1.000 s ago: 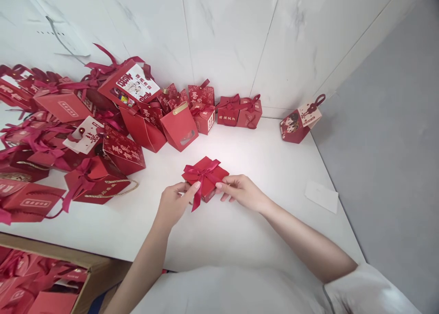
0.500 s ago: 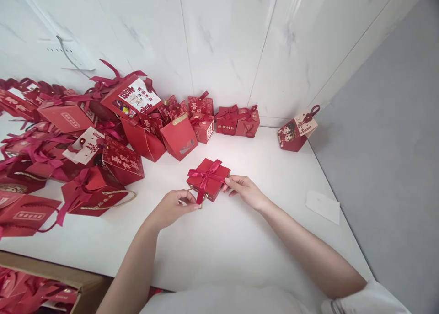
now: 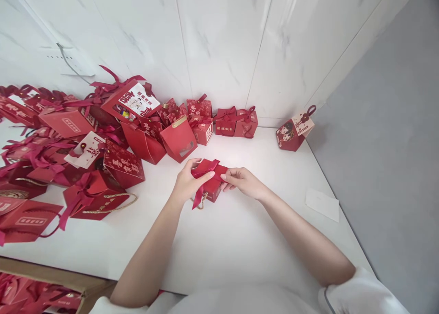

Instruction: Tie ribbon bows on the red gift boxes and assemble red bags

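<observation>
A small red gift box with a ribbon bow and a gold cord handle sits on the white table. My left hand grips its left side, the thumb on top across the bow and the fingers at the far left edge. On the other side, my right hand pinches the ribbon at the box's right edge between thumb and forefinger. One ribbon tail and the gold cord hang at the near left of the box.
Many red gift boxes crowd the table's left. Two boxes stand by the wall, another at the back right. A white card lies near the right edge. A carton of red boxes is at lower left.
My left hand has moved from the cord and ribbon tail up onto the box's left side and top. My right hand stays at the right edge. The view has shifted slightly.
</observation>
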Demonstrator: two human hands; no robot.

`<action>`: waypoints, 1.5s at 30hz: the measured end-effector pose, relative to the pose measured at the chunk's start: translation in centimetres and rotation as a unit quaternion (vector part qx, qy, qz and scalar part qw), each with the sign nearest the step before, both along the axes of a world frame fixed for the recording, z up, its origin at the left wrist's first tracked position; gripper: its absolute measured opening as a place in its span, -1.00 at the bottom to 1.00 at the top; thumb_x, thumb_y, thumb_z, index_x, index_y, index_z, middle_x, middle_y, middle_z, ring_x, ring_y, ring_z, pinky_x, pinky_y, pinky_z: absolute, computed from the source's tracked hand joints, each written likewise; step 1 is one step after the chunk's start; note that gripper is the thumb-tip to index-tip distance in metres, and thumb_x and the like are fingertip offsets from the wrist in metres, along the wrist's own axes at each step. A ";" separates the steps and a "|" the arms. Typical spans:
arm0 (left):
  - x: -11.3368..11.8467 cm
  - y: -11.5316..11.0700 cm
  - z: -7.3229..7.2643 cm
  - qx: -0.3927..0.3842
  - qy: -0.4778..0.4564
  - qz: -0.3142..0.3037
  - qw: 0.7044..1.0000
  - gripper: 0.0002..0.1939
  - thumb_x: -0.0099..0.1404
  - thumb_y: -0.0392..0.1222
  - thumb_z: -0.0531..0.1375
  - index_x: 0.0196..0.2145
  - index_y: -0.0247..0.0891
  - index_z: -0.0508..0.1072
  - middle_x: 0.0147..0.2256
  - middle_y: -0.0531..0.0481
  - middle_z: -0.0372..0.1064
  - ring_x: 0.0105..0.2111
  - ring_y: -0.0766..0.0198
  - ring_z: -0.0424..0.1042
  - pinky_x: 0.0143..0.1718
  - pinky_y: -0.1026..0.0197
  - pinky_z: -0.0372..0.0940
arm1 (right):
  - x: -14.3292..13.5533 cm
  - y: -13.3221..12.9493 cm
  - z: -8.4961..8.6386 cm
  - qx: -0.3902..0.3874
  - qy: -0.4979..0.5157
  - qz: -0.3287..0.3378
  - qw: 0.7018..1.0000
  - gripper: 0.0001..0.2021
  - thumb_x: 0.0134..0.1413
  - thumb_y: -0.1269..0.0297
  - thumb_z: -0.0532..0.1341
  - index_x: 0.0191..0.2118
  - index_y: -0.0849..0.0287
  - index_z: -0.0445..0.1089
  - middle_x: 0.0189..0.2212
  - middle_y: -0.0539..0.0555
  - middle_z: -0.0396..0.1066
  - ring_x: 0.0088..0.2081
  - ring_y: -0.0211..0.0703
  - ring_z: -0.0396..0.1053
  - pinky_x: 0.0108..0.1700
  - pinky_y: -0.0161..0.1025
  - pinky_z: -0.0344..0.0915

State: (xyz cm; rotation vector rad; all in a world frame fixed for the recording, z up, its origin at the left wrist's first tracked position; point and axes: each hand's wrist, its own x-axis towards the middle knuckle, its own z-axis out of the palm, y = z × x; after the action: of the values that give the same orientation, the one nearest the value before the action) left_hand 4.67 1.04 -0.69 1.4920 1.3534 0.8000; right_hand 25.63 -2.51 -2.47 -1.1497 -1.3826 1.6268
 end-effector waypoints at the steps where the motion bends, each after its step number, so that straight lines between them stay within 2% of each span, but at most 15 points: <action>1: 0.1 -0.1 -0.3 -0.011 -0.025 0.005 1.000 -0.33 0.01 0.10 0.41 0.05 -0.11 0.37 0.11 -0.11 0.36 0.03 0.04 0.43 0.04 0.01 0.35 | 0.0 -0.1 -0.4 0.015 0.012 0.000 1.000 -0.60 0.11 -0.11 0.25 -0.40 0.18 0.40 -0.35 0.08 0.55 -0.31 -0.19 0.48 -0.21 -0.25 0.29; 7: -0.3 -0.6 -0.1 -0.068 -0.112 -0.002 0.991 -0.37 0.02 0.03 0.42 0.03 -0.17 0.39 0.08 -0.11 0.40 0.03 0.06 0.44 0.02 0.06 0.39 | 0.0 -0.5 -1.7 0.037 0.026 -0.003 0.999 -0.65 0.19 -0.04 0.21 -0.36 0.18 0.40 -0.34 0.06 0.53 -0.30 -0.21 0.47 -0.23 -0.26 0.28; 17: -0.1 -0.7 -0.9 -0.097 -0.144 0.041 0.984 -0.35 0.00 -0.03 0.45 0.04 -0.17 0.40 0.09 -0.14 0.39 0.01 0.03 0.45 -0.01 0.04 0.41 | -0.7 -0.4 -3.2 0.083 0.081 -0.020 0.993 -0.67 0.18 -0.04 0.22 -0.37 0.15 0.36 -0.36 0.02 0.45 -0.28 -0.21 0.41 -0.12 -0.20 0.30; 20: -0.3 -0.3 -1.1 -0.084 -0.143 0.021 0.986 -0.36 0.01 -0.01 0.44 0.04 -0.16 0.40 0.07 -0.13 0.40 0.02 0.03 0.45 0.01 0.03 0.39 | -0.4 -0.5 -2.9 0.078 0.075 -0.011 0.994 -0.66 0.17 -0.05 0.22 -0.38 0.16 0.36 -0.36 0.02 0.44 -0.29 -0.21 0.40 -0.13 -0.20 0.30; 22: -0.6 0.4 -1.0 -0.079 -0.138 -0.025 0.987 -0.36 0.02 0.00 0.43 0.04 -0.16 0.40 0.06 -0.13 0.40 0.02 0.03 0.44 0.03 0.01 0.36 | 0.2 -0.4 -2.1 0.065 0.035 0.006 0.997 -0.61 0.17 -0.08 0.20 -0.43 0.17 0.35 -0.42 0.02 0.42 -0.35 -0.21 0.37 -0.19 -0.21 0.29; 24: -1.4 1.0 -0.7 -0.058 -0.106 -0.073 0.990 -0.32 0.00 -0.01 0.43 0.07 -0.12 0.38 0.10 -0.13 0.36 0.06 0.04 0.40 0.08 0.01 0.31 | 1.1 -0.2 -0.9 0.067 -0.045 -0.033 0.996 -0.54 0.19 -0.14 0.14 -0.50 0.17 0.32 -0.50 0.00 0.36 -0.43 -0.23 0.31 -0.26 -0.22 0.26; 25: -1.9 1.2 -0.4 -0.040 -0.082 -0.078 0.993 -0.30 0.00 0.00 0.43 0.10 -0.09 0.36 0.12 -0.12 0.34 0.08 0.04 0.37 0.10 0.02 0.28 | 1.4 0.0 -0.3 0.082 -0.090 -0.082 0.989 -0.52 0.19 -0.17 0.12 -0.51 0.16 0.30 -0.52 -0.01 0.33 -0.45 -0.23 0.28 -0.28 -0.22 0.24; 27: -3.1 1.1 0.1 0.009 -0.030 -0.020 0.999 -0.30 0.01 0.04 0.41 0.10 -0.10 0.34 0.09 -0.13 0.34 0.08 0.06 0.36 0.08 0.04 0.25 | 1.7 0.5 1.0 0.129 -0.151 -0.182 0.963 -0.56 0.17 -0.18 0.13 -0.44 0.13 0.30 -0.46 -0.01 0.35 -0.39 -0.20 0.30 -0.26 -0.21 0.24; 29: -4.3 0.4 0.6 0.045 0.033 0.079 0.995 -0.45 0.07 0.12 0.35 -0.04 -0.15 0.40 -0.07 -0.10 0.42 -0.03 0.09 0.40 0.01 0.07 0.25 | 1.4 1.1 1.9 0.167 -0.163 -0.211 0.949 -0.63 0.13 -0.14 0.19 -0.32 0.10 0.32 -0.28 0.02 0.41 -0.23 -0.15 0.35 -0.16 -0.19 0.26; 31: -5.1 -0.9 1.0 0.047 0.105 0.120 0.986 -0.60 0.13 0.18 0.28 -0.27 -0.19 0.45 -0.25 -0.02 0.46 -0.16 0.12 0.42 -0.07 0.11 0.23 | 0.4 1.7 2.4 0.175 -0.156 -0.169 0.957 -0.65 0.11 -0.10 0.23 -0.17 0.06 0.34 -0.06 0.05 0.39 -0.04 -0.09 0.35 -0.01 -0.14 0.26; 34: -5.2 -2.8 0.9 -0.011 0.144 0.047 0.988 -0.59 0.21 0.23 0.18 -0.45 -0.20 0.46 -0.36 0.03 0.46 -0.25 0.15 0.38 -0.13 0.13 0.20 | -1.5 2.6 1.9 0.140 -0.142 -0.083 0.976 -0.53 0.05 -0.09 0.29 0.03 0.01 0.30 0.08 0.07 0.33 0.11 -0.04 0.28 0.11 -0.06 0.24; 36: -4.8 -3.7 0.5 -0.050 0.101 0.005 0.994 -0.56 0.22 0.25 0.16 -0.46 -0.21 0.47 -0.35 0.01 0.45 -0.25 0.14 0.37 -0.14 0.14 0.20 | -2.5 3.1 1.1 0.107 -0.110 -0.036 0.988 -0.42 0.01 -0.08 0.33 0.11 0.01 0.25 0.05 0.09 0.35 0.04 -0.05 0.34 0.08 -0.06 0.29; 38: -4.4 -4.0 -0.1 -0.077 0.039 -0.005 0.996 -0.55 0.20 0.25 0.18 -0.46 -0.23 0.46 -0.34 -0.02 0.45 -0.24 0.13 0.38 -0.14 0.15 0.22 | -3.1 3.4 0.3 0.081 -0.063 -0.013 0.995 -0.37 -0.01 -0.04 0.35 0.15 0.02 0.21 0.03 0.10 0.37 -0.06 -0.08 0.40 0.03 -0.08 0.34; 41: -4.3 -3.9 -0.8 -0.099 -0.041 -0.010 0.994 -0.59 0.19 0.20 0.22 -0.47 -0.23 0.43 -0.34 -0.03 0.45 -0.25 0.15 0.39 -0.14 0.15 0.25 | -3.3 3.6 -0.5 0.050 -0.007 -0.011 0.999 -0.40 0.00 0.03 0.37 0.13 0.03 0.22 0.03 0.10 0.36 -0.07 -0.09 0.40 -0.01 -0.12 0.37; 45: -4.7 -3.7 -1.4 -0.101 -0.103 -0.039 0.989 -0.64 0.23 0.13 0.23 -0.49 -0.22 0.38 -0.37 -0.01 0.42 -0.30 0.19 0.38 -0.12 0.12 0.27 | -3.5 3.6 -0.8 0.016 0.015 -0.021 1.000 -0.42 -0.06 0.09 0.41 0.08 0.05 0.25 0.01 0.10 0.36 -0.06 -0.08 0.40 -0.03 -0.13 0.39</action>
State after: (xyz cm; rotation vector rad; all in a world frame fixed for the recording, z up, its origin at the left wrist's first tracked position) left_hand -0.05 -2.71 -2.06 1.2591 1.1776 0.7233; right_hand 22.16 1.07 -3.23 -1.1238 -1.3535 1.5806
